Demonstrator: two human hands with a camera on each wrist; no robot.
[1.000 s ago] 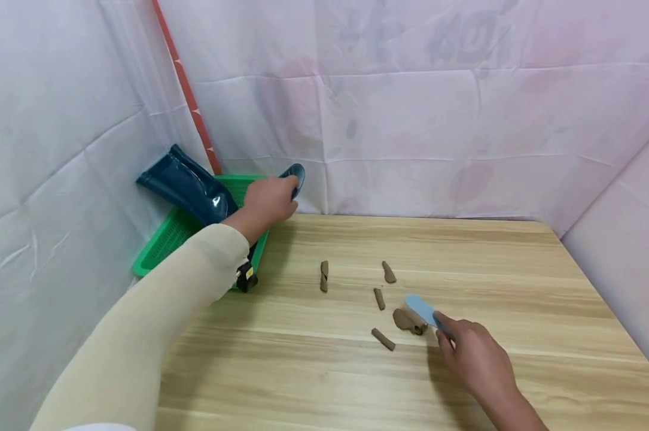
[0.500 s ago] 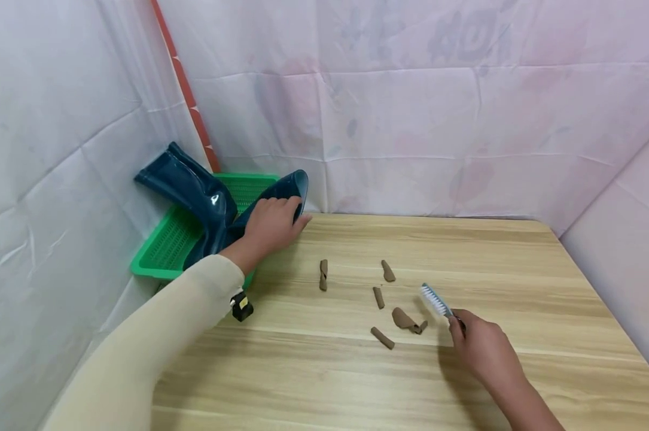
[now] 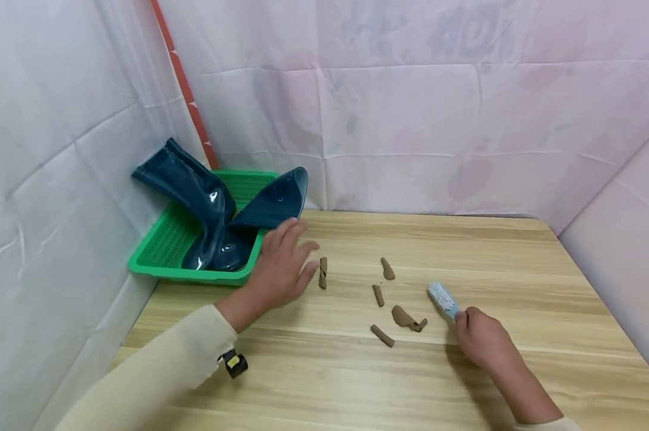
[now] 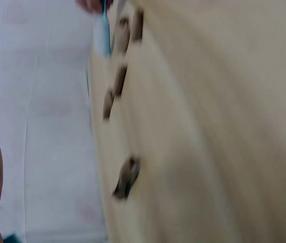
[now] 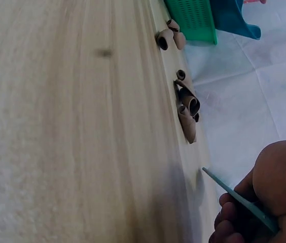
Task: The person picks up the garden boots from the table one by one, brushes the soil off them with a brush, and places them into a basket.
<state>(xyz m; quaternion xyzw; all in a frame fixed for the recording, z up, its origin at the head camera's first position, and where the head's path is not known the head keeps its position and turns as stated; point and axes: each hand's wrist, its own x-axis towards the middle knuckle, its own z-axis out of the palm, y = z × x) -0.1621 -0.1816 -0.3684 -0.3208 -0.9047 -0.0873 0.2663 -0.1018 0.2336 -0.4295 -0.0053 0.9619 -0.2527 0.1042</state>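
My left hand (image 3: 281,263) hovers beside the right front corner of a green basket (image 3: 195,274), fingers spread and holding nothing. Two shiny dark blue rubber boots lie in that basket. One boot (image 3: 195,191) leans its shaft to the back left, and the other boot (image 3: 276,200) has its wide top hanging over the right rim. On the table's right side my right hand (image 3: 484,338) grips the handle of a light blue brush (image 3: 441,298), its white bristles facing up. The right wrist view shows fingers and thumb around the thin blue handle (image 5: 242,201).
Several curled brown scraps lie mid-table: a twisted one (image 3: 323,273) near my left hand, a broad one (image 3: 404,317) left of the brush, and a short roll (image 3: 382,336) towards the front. White cloth walls (image 3: 399,137) enclose the wooden table (image 3: 491,251).
My left hand let go of the right boot, which now rests on the basket rim, and came back towards me. The right hand turned the brush bristles-up and shifted it slightly right, away from the scraps.
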